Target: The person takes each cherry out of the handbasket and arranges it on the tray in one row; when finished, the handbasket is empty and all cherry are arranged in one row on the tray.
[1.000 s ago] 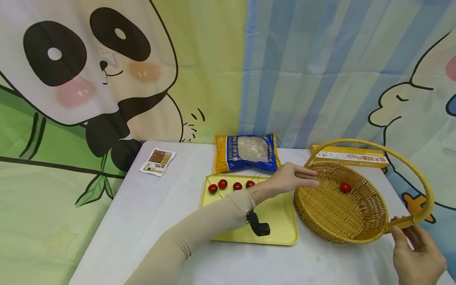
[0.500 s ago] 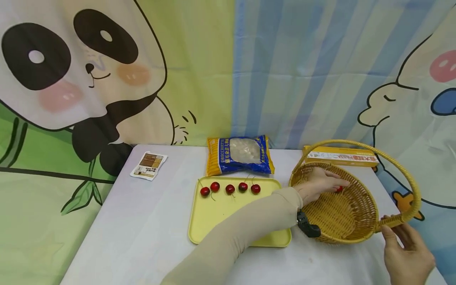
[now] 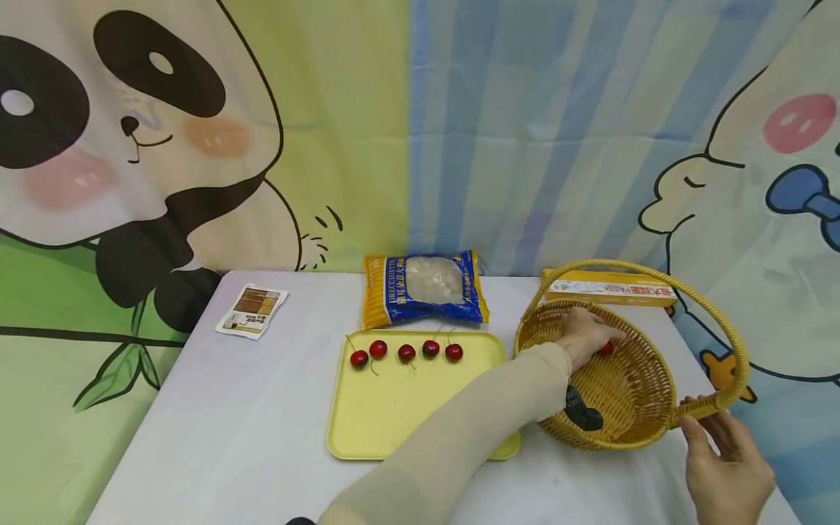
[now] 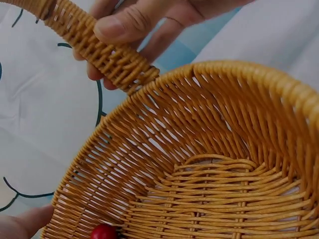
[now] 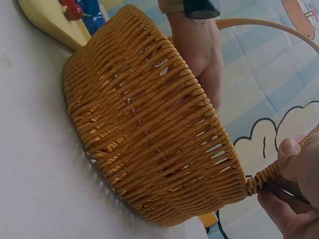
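Inside the round woven wicker basket [image 3: 630,408], the left hand [image 3: 580,335] curls its fingers round a glossy red cherry [image 3: 607,348] — the right hand [image 3: 725,467] pinches the braided handle [image 3: 712,402] at its base.

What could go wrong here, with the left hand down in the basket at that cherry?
The cherry is small and round and lies on sloped weave; the left hand may nudge it so it rolls away instead of gripping it.

The basket is steadied only by the right hand at the handle base; pressure inside might tip or slide it toward the tray.

The sleeve crosses the tray's corner and might drag it.
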Tool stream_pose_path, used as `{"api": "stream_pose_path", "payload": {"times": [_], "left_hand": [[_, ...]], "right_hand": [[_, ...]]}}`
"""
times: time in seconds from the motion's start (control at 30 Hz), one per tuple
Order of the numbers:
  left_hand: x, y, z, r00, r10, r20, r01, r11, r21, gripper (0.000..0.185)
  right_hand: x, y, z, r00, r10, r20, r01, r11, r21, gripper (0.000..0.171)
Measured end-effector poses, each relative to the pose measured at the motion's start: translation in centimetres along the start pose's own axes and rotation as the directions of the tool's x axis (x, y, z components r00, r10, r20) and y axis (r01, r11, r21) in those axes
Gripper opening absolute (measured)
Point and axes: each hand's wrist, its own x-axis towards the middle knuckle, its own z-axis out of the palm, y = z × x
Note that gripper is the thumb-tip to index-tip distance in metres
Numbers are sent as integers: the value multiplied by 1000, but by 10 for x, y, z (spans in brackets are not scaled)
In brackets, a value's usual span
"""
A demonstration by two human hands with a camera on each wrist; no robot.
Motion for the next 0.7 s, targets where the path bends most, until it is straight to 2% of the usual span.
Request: {"api": "stream_pose_path", "payload": {"times": [0.1,0.3,0.53,0.7], "left_hand": [[6,-5,3,1000,-4,-8,5,998,66,30],[14,-10,8,1000,7,-6,-6,982,190,33],[21,-14,14,992,120,41,-126,928,351,27],[24,-20,17,978,192,84,-209,893,399,26]], "right_hand": [[0,-1,0,1000,19,3,-19,1000,-12,47],[0,1,0,998,-61,-13,61,998,-2,46],[-1,2,3,997,-74,-20,75,997,19,45],[-1,1,3,998,-62,-18,63,998,22,44]]}}
